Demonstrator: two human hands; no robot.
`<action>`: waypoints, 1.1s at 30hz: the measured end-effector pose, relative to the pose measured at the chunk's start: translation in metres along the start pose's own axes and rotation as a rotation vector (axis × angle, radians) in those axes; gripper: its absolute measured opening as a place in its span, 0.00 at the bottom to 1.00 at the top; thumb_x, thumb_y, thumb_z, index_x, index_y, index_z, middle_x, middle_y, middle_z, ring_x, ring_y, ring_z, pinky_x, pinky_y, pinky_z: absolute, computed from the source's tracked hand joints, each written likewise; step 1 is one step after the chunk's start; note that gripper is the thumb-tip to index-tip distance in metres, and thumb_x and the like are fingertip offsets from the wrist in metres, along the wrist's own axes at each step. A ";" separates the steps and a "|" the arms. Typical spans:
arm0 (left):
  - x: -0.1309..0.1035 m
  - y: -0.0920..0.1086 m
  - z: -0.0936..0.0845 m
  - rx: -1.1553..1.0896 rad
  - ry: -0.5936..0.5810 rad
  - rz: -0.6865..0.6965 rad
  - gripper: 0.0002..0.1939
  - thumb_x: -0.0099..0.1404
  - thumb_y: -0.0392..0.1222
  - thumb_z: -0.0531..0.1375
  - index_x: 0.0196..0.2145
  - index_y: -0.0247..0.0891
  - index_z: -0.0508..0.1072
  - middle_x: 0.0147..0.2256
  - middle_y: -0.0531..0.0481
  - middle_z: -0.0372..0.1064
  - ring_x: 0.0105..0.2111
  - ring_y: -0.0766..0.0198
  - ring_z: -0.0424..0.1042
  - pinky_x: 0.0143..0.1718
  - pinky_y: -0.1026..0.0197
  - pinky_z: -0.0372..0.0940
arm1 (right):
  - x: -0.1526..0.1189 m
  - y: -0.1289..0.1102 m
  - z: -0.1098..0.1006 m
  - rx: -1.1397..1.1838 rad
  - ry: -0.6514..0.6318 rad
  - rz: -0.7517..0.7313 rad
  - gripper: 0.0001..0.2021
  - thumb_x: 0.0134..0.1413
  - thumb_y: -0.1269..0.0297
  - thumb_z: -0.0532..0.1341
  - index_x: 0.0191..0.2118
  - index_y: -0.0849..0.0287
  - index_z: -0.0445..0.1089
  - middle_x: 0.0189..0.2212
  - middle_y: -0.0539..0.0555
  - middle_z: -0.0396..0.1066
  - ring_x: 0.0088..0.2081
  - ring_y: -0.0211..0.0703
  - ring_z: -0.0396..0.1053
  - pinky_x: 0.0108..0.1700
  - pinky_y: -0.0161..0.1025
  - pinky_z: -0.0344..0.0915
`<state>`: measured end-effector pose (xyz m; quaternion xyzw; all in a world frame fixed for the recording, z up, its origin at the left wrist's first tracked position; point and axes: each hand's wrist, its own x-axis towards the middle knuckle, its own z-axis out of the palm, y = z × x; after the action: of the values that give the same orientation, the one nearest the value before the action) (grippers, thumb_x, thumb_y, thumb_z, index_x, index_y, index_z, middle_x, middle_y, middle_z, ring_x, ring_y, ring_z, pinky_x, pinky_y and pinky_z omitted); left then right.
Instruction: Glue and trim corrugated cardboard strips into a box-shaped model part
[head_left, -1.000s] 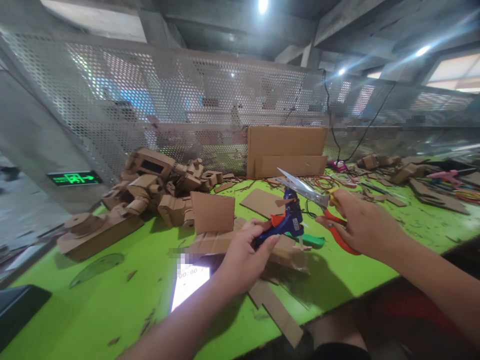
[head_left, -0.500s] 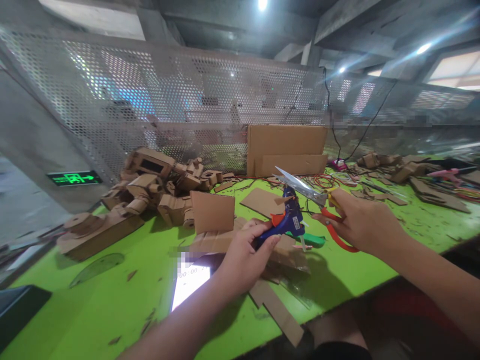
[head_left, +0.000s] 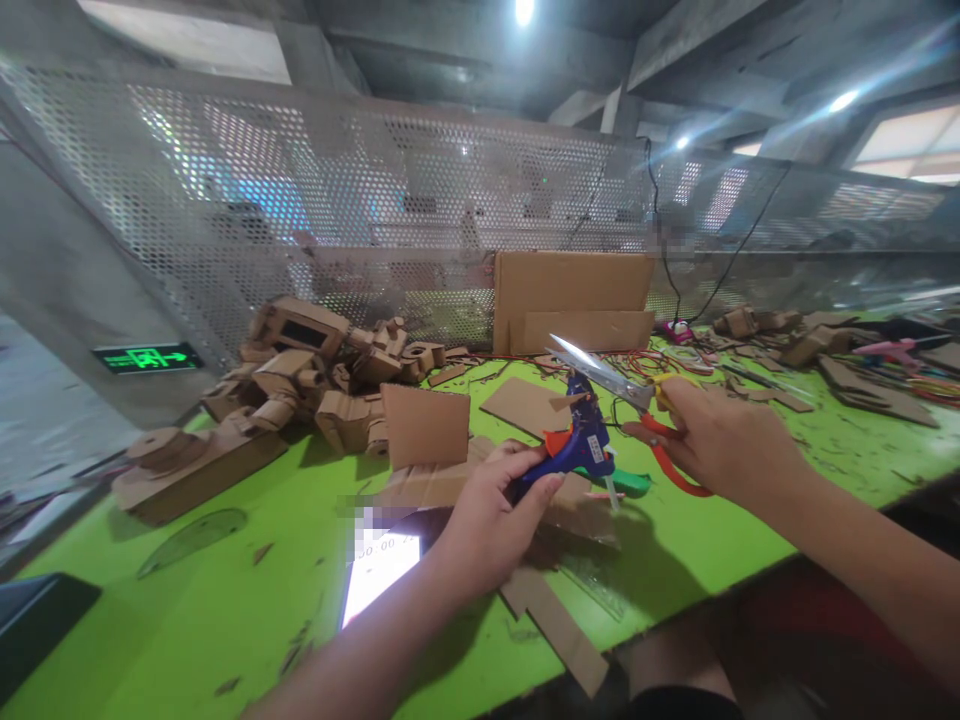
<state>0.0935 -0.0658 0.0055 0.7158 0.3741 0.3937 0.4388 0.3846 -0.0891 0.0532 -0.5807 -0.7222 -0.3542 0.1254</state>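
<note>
My left hand [head_left: 499, 510] is wrapped round the handle of a blue hot glue gun [head_left: 589, 440] with an orange trigger; a clear glue stick [head_left: 613, 492] pokes out of its back end. In my right hand [head_left: 739, 440] is a pair of scissors [head_left: 600, 372] with orange and yellow handles, the blades pointing up and left, just above the glue gun. A small brown scrap [head_left: 568, 401] shows against the front of the gun. Below and behind the gun lie cardboard pieces [head_left: 427, 486] and a green-handled tool [head_left: 626, 482], partly hidden.
A lit phone [head_left: 381, 575] with a timer lies left of my forearm. Built cardboard models [head_left: 296, 375] crowd the left back. A large cardboard sheet [head_left: 574, 280] leans on the perforated metal screen [head_left: 420, 180]. Cables and scraps [head_left: 780, 395] cover the right back of the green table [head_left: 247, 600].
The glue gun has tilted slightly, its rear end shifting a little right and down. The scissors and both hands stay almost where they were.
</note>
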 end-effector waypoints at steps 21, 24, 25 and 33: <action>0.001 0.001 0.001 0.022 0.014 0.003 0.14 0.73 0.46 0.61 0.51 0.38 0.81 0.46 0.43 0.72 0.46 0.53 0.72 0.51 0.50 0.69 | -0.006 0.003 -0.001 0.027 -0.035 0.034 0.20 0.69 0.43 0.52 0.38 0.55 0.63 0.25 0.57 0.73 0.23 0.52 0.70 0.29 0.40 0.41; 0.001 0.001 0.000 0.002 0.027 -0.007 0.14 0.73 0.45 0.62 0.51 0.36 0.81 0.47 0.42 0.72 0.48 0.53 0.71 0.55 0.48 0.67 | -0.005 0.001 -0.001 -0.024 -0.013 0.038 0.23 0.69 0.40 0.51 0.37 0.56 0.64 0.25 0.56 0.73 0.23 0.51 0.70 0.29 0.40 0.40; 0.001 0.001 0.001 -0.004 0.028 -0.010 0.14 0.73 0.44 0.62 0.51 0.37 0.81 0.47 0.42 0.72 0.48 0.53 0.71 0.55 0.48 0.66 | -0.004 0.000 -0.002 -0.037 -0.010 0.044 0.23 0.69 0.39 0.50 0.38 0.56 0.64 0.25 0.57 0.74 0.24 0.51 0.70 0.29 0.40 0.40; 0.001 -0.001 0.002 0.005 0.038 0.031 0.13 0.73 0.44 0.62 0.49 0.38 0.82 0.46 0.43 0.71 0.47 0.53 0.71 0.54 0.50 0.65 | -0.003 -0.002 -0.006 -0.066 -0.029 0.062 0.25 0.69 0.37 0.50 0.35 0.56 0.66 0.23 0.56 0.73 0.22 0.48 0.67 0.29 0.40 0.39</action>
<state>0.0959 -0.0650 0.0040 0.7151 0.3721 0.4130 0.4239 0.3821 -0.0951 0.0547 -0.6116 -0.6937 -0.3652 0.1066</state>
